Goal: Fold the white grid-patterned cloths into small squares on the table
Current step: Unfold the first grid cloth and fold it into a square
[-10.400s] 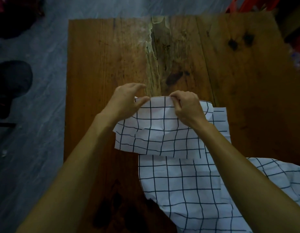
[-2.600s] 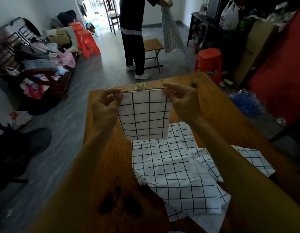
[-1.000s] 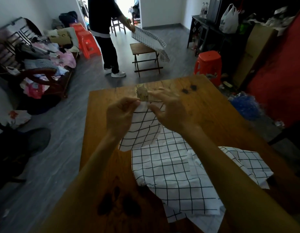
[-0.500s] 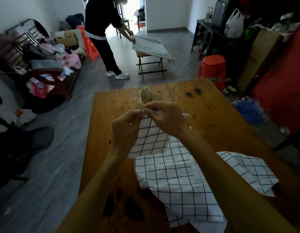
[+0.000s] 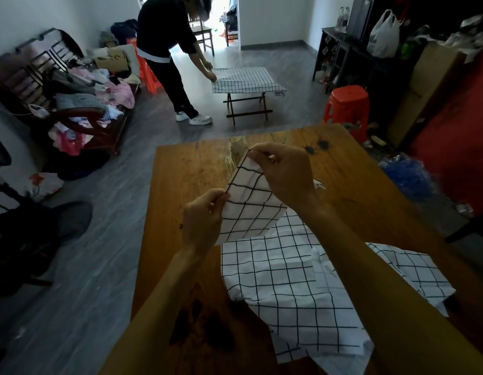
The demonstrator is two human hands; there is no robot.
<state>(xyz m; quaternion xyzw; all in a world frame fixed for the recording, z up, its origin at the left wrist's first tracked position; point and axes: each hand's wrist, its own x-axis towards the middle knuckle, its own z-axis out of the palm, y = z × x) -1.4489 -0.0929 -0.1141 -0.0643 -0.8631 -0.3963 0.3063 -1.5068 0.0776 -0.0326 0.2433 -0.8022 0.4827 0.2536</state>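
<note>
A folded white grid-patterned cloth (image 5: 248,201) is being held up above the wooden bench (image 5: 186,174), tilted on a diagonal. Its far upper corner is being pinched by the right hand (image 5: 285,171), fingers curled onto the edge, while its near left corner is being gripped between thumb and fingers of the left hand (image 5: 204,220). More grid-patterned cloths (image 5: 302,288) are lying loosely spread and rumpled on the bench beneath the forearms. In the background, another checked cloth (image 5: 243,79) is being handled by a second person (image 5: 167,50) at a small folding table.
</note>
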